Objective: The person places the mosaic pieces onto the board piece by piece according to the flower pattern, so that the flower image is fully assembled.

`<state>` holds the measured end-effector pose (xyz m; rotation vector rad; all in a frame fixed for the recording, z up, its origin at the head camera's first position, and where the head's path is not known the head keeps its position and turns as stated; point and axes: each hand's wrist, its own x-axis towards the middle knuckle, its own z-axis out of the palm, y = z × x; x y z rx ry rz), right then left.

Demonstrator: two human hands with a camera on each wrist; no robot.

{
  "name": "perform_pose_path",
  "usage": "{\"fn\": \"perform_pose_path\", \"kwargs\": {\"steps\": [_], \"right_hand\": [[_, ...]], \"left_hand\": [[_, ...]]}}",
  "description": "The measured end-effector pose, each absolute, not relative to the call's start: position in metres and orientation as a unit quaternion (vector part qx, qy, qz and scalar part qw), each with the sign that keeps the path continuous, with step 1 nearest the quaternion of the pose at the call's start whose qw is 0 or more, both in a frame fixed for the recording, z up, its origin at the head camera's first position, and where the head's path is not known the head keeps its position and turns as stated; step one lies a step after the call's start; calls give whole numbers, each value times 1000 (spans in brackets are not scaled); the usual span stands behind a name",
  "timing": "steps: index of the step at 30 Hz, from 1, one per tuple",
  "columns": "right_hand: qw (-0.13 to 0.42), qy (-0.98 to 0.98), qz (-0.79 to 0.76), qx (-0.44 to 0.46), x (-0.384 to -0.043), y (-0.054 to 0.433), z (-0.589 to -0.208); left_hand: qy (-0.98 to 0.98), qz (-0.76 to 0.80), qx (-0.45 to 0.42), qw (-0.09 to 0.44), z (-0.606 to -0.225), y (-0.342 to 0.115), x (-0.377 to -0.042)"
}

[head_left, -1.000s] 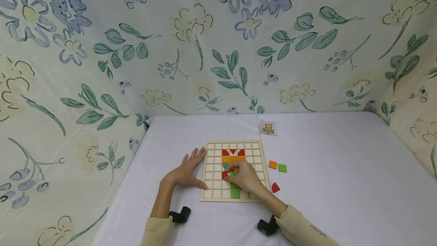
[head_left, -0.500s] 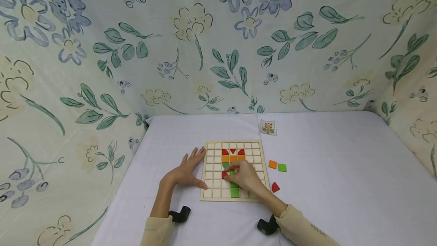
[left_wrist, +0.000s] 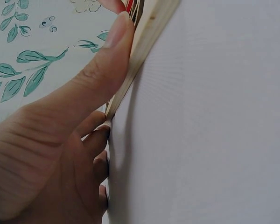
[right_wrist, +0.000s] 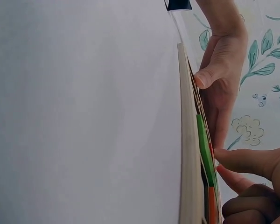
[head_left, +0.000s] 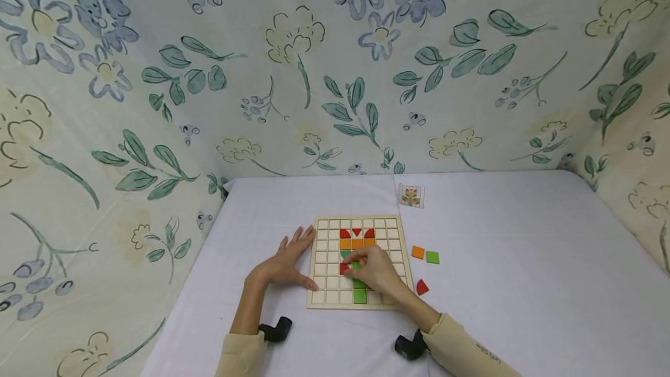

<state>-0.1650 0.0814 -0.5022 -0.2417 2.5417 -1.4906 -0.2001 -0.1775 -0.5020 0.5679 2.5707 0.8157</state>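
Note:
A wooden grid board point(head_left: 320, 297) lies on the table with several coloured tiles in its cells. My left hand point(head_left: 284, 263) rests against its left edge, fingers spread and thumb near the front corner; the left wrist view shows the thumb point(left_wrist: 115, 51) on the wooden rim. Over the middle of the board, my right hand point(head_left: 374, 270) pinches a red tile point(head_left: 342, 269) at its cell with thumb and index finger. Its other fingers are curled in the right wrist view. Green tiles point(head_left: 360, 296) run down the middle column, partly covered by that hand. Above are orange tiles point(head_left: 357, 244) and red tiles point(head_left: 369, 234).
To the board's right lie a loose orange tile point(head_left: 418, 252), a green tile point(head_left: 432, 257) and a red quarter-circle tile point(head_left: 422, 287). A small pattern card point(head_left: 412, 196) lies behind the board. Black wrist devices point(head_left: 411, 348) sit at both cuffs. Floral cloth hangs behind the white table.

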Motion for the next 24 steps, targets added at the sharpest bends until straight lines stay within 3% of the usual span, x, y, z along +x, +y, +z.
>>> {"fn": "perform_pose_path", "kwargs": {"steps": [24], "right_hand": [[71, 890, -450, 0, -167, 197, -480]], "left_hand": [[917, 288, 199, 189, -505, -177, -201]]}}
